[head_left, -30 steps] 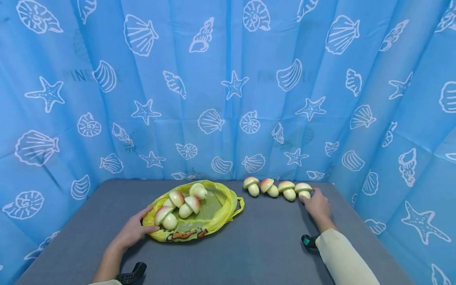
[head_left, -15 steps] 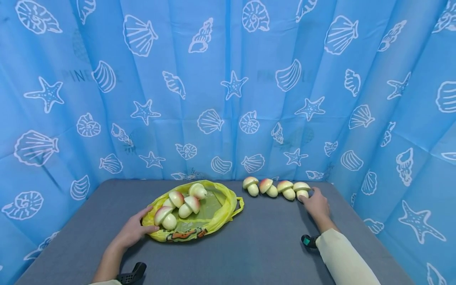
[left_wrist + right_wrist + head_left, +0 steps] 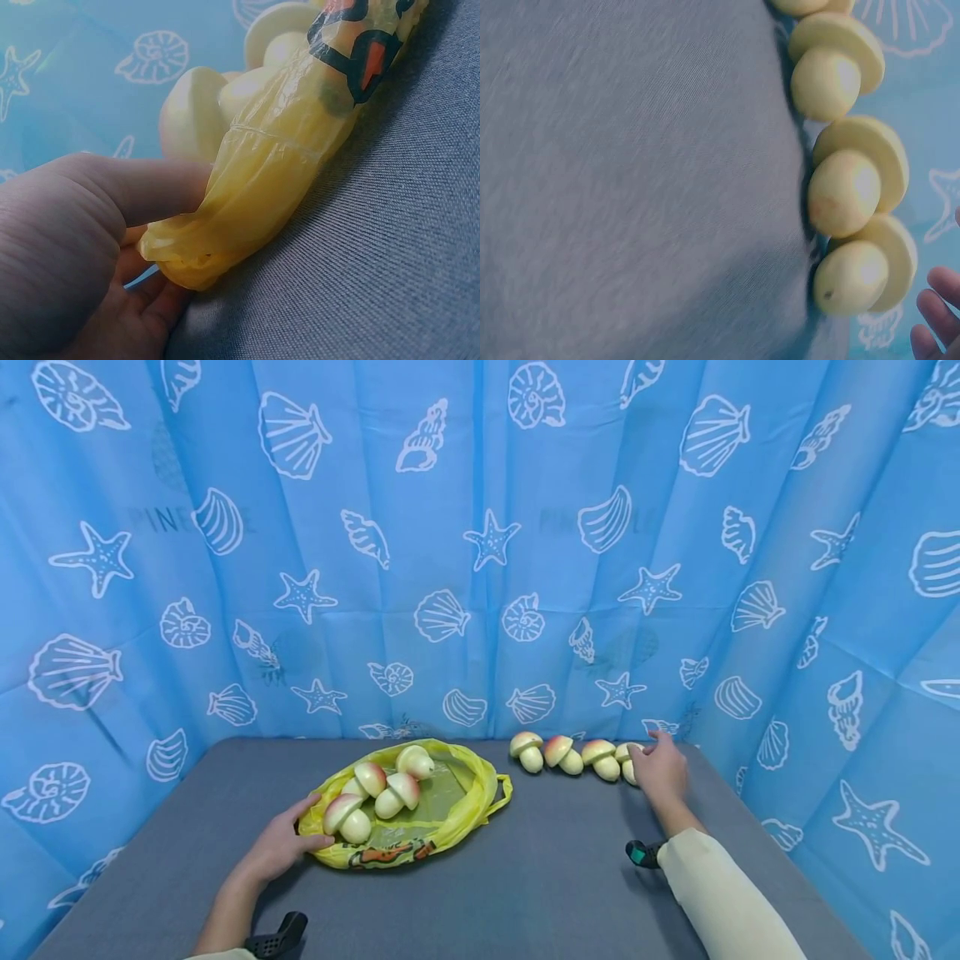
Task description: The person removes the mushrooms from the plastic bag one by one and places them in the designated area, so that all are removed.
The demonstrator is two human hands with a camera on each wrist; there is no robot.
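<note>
Left hand [image 3: 276,843] pinches the left rim of the yellow bag [image 3: 459,833], thumb inside; four bagged mushrooms [image 3: 401,793] lie within. Right hand [image 3: 662,770], visible fingers loosely extended, grips nothing beside the right end of four lined-up mushrooms [image 3: 600,760] on the grey surface [image 3: 525,885].

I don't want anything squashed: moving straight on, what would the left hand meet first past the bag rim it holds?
Probably the nearest mushroom inside the yellow bag, though depth is unclear.

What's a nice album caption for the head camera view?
Left hand grips a yellow bag holding four mushrooms, right hand at the end of a row of four more.
</note>
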